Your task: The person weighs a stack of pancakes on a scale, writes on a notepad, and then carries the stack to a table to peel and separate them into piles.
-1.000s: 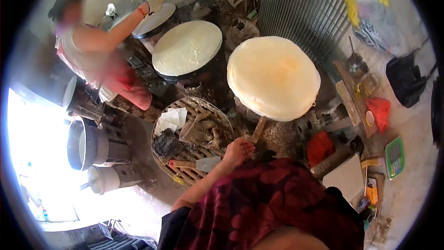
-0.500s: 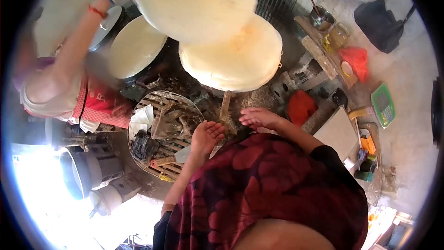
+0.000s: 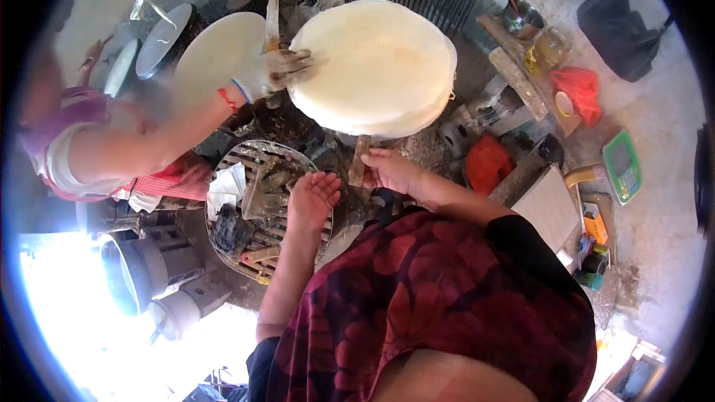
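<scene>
In the head view, a stack of large round pale flatbread sheets (image 3: 376,67) lies ahead of me. A short wooden handle (image 3: 359,162) sticks out from under its near edge. My right hand (image 3: 393,171) has its fingers closed at the side of this handle. My left hand (image 3: 314,199) is open, palm up with the fingers slightly curled, holding nothing above a slatted round basket (image 3: 272,150). At the left edge of the stack is a co-worker's gloved hand (image 3: 279,73), blurred by motion.
Beside the stack sits a round pan (image 3: 220,56) with a pale surface, and more round pans stand behind it. Folded white paper (image 3: 226,192) lies in the basket. To the right are a red bag (image 3: 488,164), a metal pot (image 3: 523,21) and a green scale (image 3: 621,167).
The co-worker's lifted sheet now lies on the stack, and their gloved hand has come down to its left edge. My right hand has moved left onto the wooden handle.
</scene>
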Tool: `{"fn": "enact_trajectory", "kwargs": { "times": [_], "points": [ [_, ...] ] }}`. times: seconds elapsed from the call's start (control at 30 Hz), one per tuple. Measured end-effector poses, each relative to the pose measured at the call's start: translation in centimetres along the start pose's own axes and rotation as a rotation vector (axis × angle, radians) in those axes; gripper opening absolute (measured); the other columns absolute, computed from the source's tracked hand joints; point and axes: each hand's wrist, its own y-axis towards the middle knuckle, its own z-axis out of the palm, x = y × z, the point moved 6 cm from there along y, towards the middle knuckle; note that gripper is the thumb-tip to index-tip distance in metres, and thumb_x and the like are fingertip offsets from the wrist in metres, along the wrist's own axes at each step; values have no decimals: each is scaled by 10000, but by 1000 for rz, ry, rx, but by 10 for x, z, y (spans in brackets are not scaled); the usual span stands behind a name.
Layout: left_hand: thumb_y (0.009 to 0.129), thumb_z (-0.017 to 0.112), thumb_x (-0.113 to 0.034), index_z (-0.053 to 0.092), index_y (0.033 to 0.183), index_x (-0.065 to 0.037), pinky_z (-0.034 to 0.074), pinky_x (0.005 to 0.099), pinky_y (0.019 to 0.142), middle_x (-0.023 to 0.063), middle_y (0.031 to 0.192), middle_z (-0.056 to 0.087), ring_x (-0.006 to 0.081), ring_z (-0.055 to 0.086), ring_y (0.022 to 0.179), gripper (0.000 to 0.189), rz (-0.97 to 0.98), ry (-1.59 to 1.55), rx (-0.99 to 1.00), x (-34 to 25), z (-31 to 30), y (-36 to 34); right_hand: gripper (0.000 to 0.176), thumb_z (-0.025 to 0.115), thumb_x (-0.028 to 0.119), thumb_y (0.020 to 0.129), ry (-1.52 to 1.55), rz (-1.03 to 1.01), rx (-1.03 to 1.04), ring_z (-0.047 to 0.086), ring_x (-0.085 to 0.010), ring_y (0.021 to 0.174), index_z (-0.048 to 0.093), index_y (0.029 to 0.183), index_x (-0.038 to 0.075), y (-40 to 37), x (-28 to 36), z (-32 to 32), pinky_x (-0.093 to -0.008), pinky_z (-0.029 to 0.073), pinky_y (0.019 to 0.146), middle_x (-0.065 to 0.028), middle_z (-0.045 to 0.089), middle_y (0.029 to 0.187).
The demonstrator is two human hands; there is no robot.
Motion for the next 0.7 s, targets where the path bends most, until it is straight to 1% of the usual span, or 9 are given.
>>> {"fn": "enact_trajectory", "kwargs": {
  "times": [0.1, 0.13, 0.23, 0.27, 0.37, 0.4, 0.5, 0.53, 0.7],
  "points": [
    [858, 377, -308, 469, 896, -24, 424, 397, 759, 157, 949, 539, 286, 522, 901, 301, -54, -3, 11, -13, 16, 22, 172, 478, 217, 856, 27, -5, -36, 593, -145, 719, 519, 964, 90, -9, 15, 9, -265, 485, 590, -47, 605, 835],
    [862, 360, -386, 416, 1054, 28, 384, 423, 842, 209, 1086, 467, 322, 466, 1004, 460, -74, 20, 34, -18, 25, 29, 174, 488, 217, 851, 41, -9, -34, 592, -142, 718, 521, 966, 90, -11, 20, 12, -264, 488, 589, -42, 604, 834],
    [845, 328, -497, 283, 1211, 60, 316, 447, 921, 239, 1216, 351, 351, 384, 1101, 668, -143, -94, 25, -27, 61, 43, 189, 502, 216, 844, 43, -12, -21, 590, -138, 726, 522, 984, 92, -20, 35, 29, -265, 492, 595, -37, 600, 847],
    [816, 285, -585, 174, 1274, 65, 268, 457, 959, 248, 1274, 272, 366, 321, 1154, 803, -161, -117, 99, -25, 64, 59, 195, 504, 216, 843, 38, -14, -18, 590, -137, 730, 521, 993, 93, -22, 38, 31, -267, 493, 597, -37, 598, 853],
    [801, 281, -608, 229, 1256, 51, 267, 451, 962, 224, 1265, 304, 346, 331, 1153, 803, -124, -263, 197, -29, 93, 75, 202, 511, 216, 839, 44, -17, -9, 589, -137, 745, 521, 1003, 97, -20, 40, 31, -266, 492, 608, -39, 596, 875],
    [806, 324, -580, 348, 1198, 7, 260, 412, 973, 187, 1199, 402, 317, 354, 1136, 706, -41, -334, 243, -34, 104, 76, 191, 481, 195, 854, 38, -8, -22, 589, -145, 733, 510, 1009, 87, -19, 38, 28, -280, 491, 613, -32, 586, 879],
    [804, 372, -533, 371, 1192, -45, 272, 444, 950, 141, 1216, 405, 305, 371, 1126, 623, -20, -345, 106, -45, 120, 76, 198, 459, 174, 865, 46, 0, 15, 584, -164, 783, 499, 1031, 73, -22, 32, 24, -298, 488, 634, -42, 574, 909],
    [806, 382, -510, 361, 1207, -64, 263, 471, 942, 136, 1244, 380, 304, 365, 1133, 600, 14, -288, 34, -48, 124, 72, 221, 435, 167, 877, -33, 1, 42, 572, -182, 839, 498, 1057, 55, -19, 28, 15, -297, 482, 691, -83, 567, 985],
    [801, 374, -537, 341, 1222, -49, 243, 523, 940, 131, 1254, 363, 315, 342, 1154, 645, 8, -210, -9, -62, 137, 64, 251, 373, 166, 893, 201, -153, -164, 524, -183, 939, 452, 1095, 40, -43, 51, -64, -339, 436, 796, -84, 539, 1034]
  ]
}}
